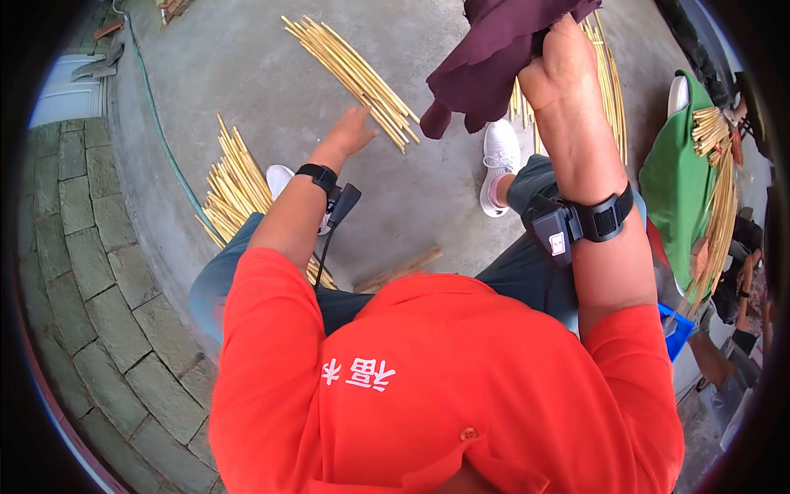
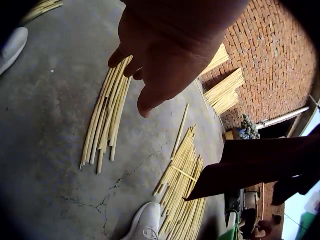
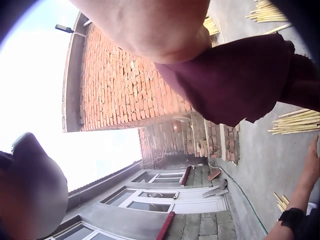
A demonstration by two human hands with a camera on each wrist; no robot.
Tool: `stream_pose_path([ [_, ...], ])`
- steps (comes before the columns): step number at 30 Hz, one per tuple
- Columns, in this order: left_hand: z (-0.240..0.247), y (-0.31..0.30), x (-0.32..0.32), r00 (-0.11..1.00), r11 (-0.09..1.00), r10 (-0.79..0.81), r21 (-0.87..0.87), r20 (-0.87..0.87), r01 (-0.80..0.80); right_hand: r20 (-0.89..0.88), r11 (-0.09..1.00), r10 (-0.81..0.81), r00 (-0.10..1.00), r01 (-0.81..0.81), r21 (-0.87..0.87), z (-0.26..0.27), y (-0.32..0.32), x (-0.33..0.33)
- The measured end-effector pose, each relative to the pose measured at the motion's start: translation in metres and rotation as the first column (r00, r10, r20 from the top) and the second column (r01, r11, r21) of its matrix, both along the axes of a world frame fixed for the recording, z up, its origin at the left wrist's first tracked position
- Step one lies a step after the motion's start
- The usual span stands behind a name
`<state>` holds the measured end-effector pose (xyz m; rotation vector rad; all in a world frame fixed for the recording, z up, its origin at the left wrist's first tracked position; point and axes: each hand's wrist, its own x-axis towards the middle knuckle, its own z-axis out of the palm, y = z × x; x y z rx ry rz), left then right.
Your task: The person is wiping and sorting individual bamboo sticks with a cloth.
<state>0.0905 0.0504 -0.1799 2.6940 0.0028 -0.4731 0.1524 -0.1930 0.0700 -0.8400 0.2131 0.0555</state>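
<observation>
My right hand (image 1: 568,70), raised at the upper right of the head view, grips a dark purple cloth (image 1: 485,70). The cloth hangs loose from the fist and fills the middle of the right wrist view (image 3: 230,80). My left hand (image 1: 350,132) reaches down over the near end of a loose row of pale yellow sticks (image 1: 354,70) on the concrete. Its fingers are relaxed and hold nothing; in the left wrist view the fingertips overlap the ends of these sticks (image 2: 107,115).
Another pile of sticks (image 1: 234,189) lies beside my left foot, and more sticks (image 1: 609,90) lie beyond my right shoe (image 1: 499,160). A green sheet (image 1: 679,189) with a stick bundle (image 1: 712,132) is at the right. A thin hose (image 1: 152,103) runs along the paving edge.
</observation>
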Motion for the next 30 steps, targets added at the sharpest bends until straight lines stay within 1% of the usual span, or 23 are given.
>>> stream_pose_path([
  [1, -0.02, -0.013, -0.006, 0.993, 0.999, 0.042, 0.004, -0.109, -0.042, 0.012, 0.999, 0.004, 1.0, -0.004, -0.05, -0.006, -0.01, 0.007],
  [2, -0.032, -0.026, -0.01, 0.987, 0.999, 0.022, 0.041, -0.162, -0.016, 0.025, 0.995, 0.012, 1.0, -0.01, -0.099, -0.012, -0.021, 0.017],
  [3, -0.042, -0.034, -0.011, 0.977, 0.997, 0.007, 0.077, -0.213, 0.01, -0.014, 0.998, -0.013, 1.0, 0.012, -0.058, -0.01, -0.022, 0.016],
  [4, -0.052, -0.036, -0.007, 0.976, 0.998, 0.019, 0.07, -0.216, -0.004, -0.058, 0.999, -0.036, 0.998, 0.035, -0.017, -0.007, -0.023, 0.011],
  [5, -0.063, -0.036, -0.004, 0.979, 0.999, 0.048, 0.029, -0.199, -0.043, -0.083, 0.998, -0.047, 0.995, 0.043, -0.045, -0.008, -0.026, 0.011],
  [6, -0.071, -0.034, -0.002, 0.98, 0.997, 0.076, -0.013, -0.184, -0.08, -0.111, 0.986, -0.102, 0.989, 0.085, -0.144, -0.006, -0.024, 0.011],
  [7, -0.078, -0.029, 0.004, 0.978, 0.996, 0.084, -0.019, -0.191, -0.089, -0.138, 0.986, -0.102, 0.985, 0.082, -0.144, -0.009, -0.026, 0.012],
  [8, -0.085, -0.021, 0.014, 0.982, 0.991, 0.133, 0.003, -0.134, -0.134, -0.162, 0.986, -0.103, 0.981, 0.08, -0.146, -0.012, -0.03, 0.013],
  [9, -0.092, -0.015, 0.023, 0.981, 0.984, 0.178, 0.022, -0.076, -0.177, -0.182, 0.992, -0.071, 0.981, 0.049, -0.12, -0.015, -0.034, 0.013],
  [10, -0.09, -0.01, 0.033, 0.98, 0.983, 0.181, 0.013, -0.079, -0.181, -0.199, 0.995, -0.04, 0.979, 0.022, -0.096, -0.019, -0.038, 0.013],
  [11, -0.088, -0.003, 0.043, 0.986, 0.984, 0.157, 0.098, -0.053, -0.152, -0.2, 0.996, 0.033, 0.979, -0.048, -0.073, -0.023, -0.043, 0.012],
  [12, -0.087, 0.002, 0.053, 0.991, 0.976, 0.13, 0.182, -0.028, -0.123, -0.2, 0.995, 0.03, 0.979, -0.048, -0.085, -0.027, -0.047, 0.011],
  [13, -0.092, 0.008, 0.061, 0.991, 0.978, 0.128, 0.168, -0.03, -0.121, -0.149, 0.987, 0.161, 0.976, -0.161, 0.008, -0.03, -0.051, 0.009],
  [14, -0.097, 0.013, 0.07, 0.998, 0.976, 0.06, 0.213, -0.036, -0.051, -0.087, 0.957, 0.284, 0.955, -0.276, 0.094, -0.032, -0.053, 0.008],
  [15, -0.103, 0.016, 0.079, 0.999, 0.967, -0.008, 0.255, -0.042, 0.019, -0.11, 0.959, 0.283, 0.953, -0.279, 0.05, -0.031, -0.049, 0.008],
  [16, -0.11, 0.018, 0.086, 0.999, 0.97, -0.011, 0.241, -0.04, 0.02, -0.112, 0.96, 0.28, 0.954, -0.278, 0.036, -0.031, -0.044, 0.006],
  [18, -0.118, 0.022, 0.094, 0.996, 0.956, -0.044, 0.286, -0.076, 0.064, -0.218, 0.984, 0.165, 0.962, -0.174, -0.023, -0.032, -0.036, 0.005],
  [19, -0.117, 0.023, 0.095, 0.992, 0.957, -0.014, 0.285, -0.122, 0.048, -0.22, 0.984, 0.168, 0.961, -0.178, -0.029, -0.032, -0.033, 0.003],
  [20, -0.121, 0.024, 0.091, 0.992, 0.959, -0.008, 0.282, -0.126, 0.043, -0.197, 0.977, 0.21, 0.958, -0.214, 0.005, -0.032, -0.03, 0.002],
  [22, -0.133, 0.027, 0.077, 0.999, 0.973, 0.033, 0.23, -0.015, -0.029, -0.179, 0.965, 0.263, 0.948, -0.259, 0.043, -0.033, -0.026, 0.0],
  [24, -0.138, 0.028, 0.059, 0.999, 0.97, 0.043, 0.241, -0.001, -0.042, -0.21, 0.972, 0.219, 0.953, -0.232, -0.043, -0.033, -0.025, -0.001],
  [26, -0.137, 0.03, 0.041, 0.998, 0.979, 0.06, 0.196, 0.012, -0.061, -0.227, 0.971, 0.206, 0.952, -0.227, -0.072, -0.032, -0.023, -0.002],
  [30, -0.144, 0.032, 0.009, 0.998, 0.973, 0.014, 0.228, 0.056, -0.026, -0.264, 0.969, 0.153, 0.952, -0.197, -0.146, -0.03, -0.014, -0.007],
])
